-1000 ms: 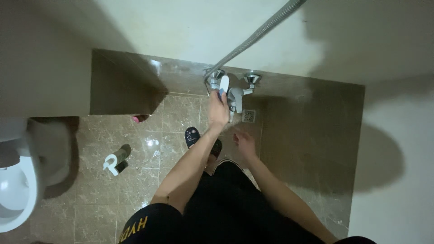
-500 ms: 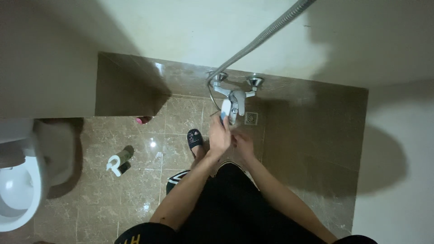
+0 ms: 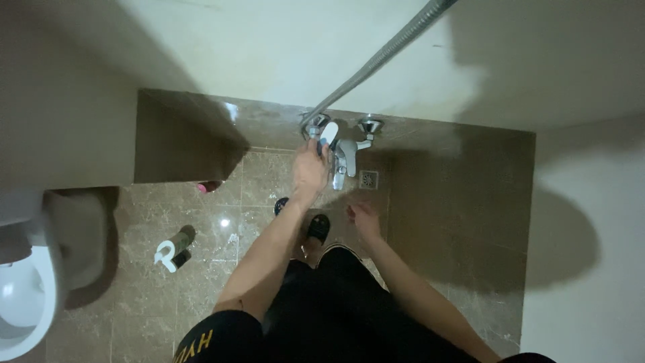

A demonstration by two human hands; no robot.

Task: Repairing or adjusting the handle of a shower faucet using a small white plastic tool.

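While gripped by the left hand point(image 3: 310, 169), the chrome faucet lever point(image 3: 328, 135) gleams.

Glossy brown marble-pattern floor tiles point(image 3: 222, 269) fill the middle of the frame, with a pale cream wall point(image 3: 269, 47) across the top. A white toilet point(image 3: 23, 309) stands at lower left, a square floor drain point(image 3: 368, 179) near centre. The light is dim, with dark shadows at right.

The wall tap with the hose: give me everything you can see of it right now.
The tap is a shiny chrome mixer fixed low on the wall by two round flanged fittings. A white lever handle sits on top, and a short spout points down toward the floor drain. A ribbed metal hose rises from its left side. The left hand is on the lever; the right hand hangs clear below.
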